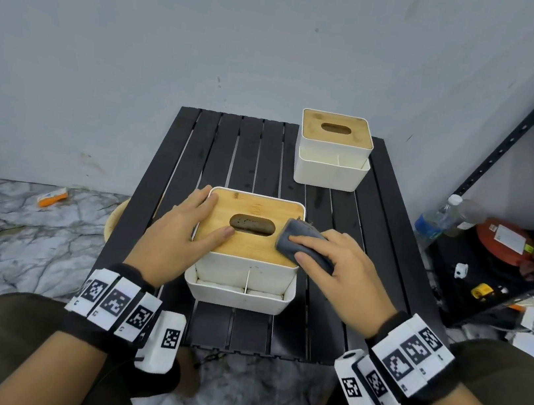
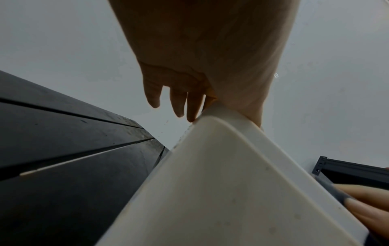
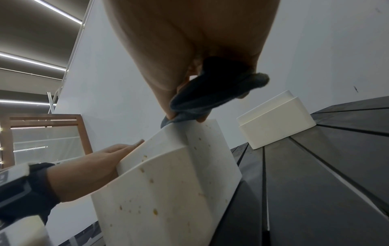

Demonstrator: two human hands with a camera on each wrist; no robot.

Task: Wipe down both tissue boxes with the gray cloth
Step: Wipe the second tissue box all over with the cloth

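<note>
The near tissue box [image 1: 252,245], white with a bamboo lid and an oval slot, stands on the black slatted table [image 1: 248,158]. My left hand [image 1: 193,222] lies flat on the lid's left side with its fingers straight. My right hand [image 1: 330,257] grips the bunched gray cloth [image 1: 295,237] and presses it on the lid's right edge. The right wrist view shows the cloth [image 3: 210,93] wadded in the curled fingers above the box's stained white wall [image 3: 168,183]. The second tissue box [image 1: 334,150] stands at the table's far right, untouched.
A black metal shelf [image 1: 528,137] stands to the right, with a water bottle [image 1: 436,217] and an orange reel [image 1: 502,241] on its low level. A small orange-and-white item [image 1: 53,198] lies on the marble floor at the left. My knees flank the table's near edge.
</note>
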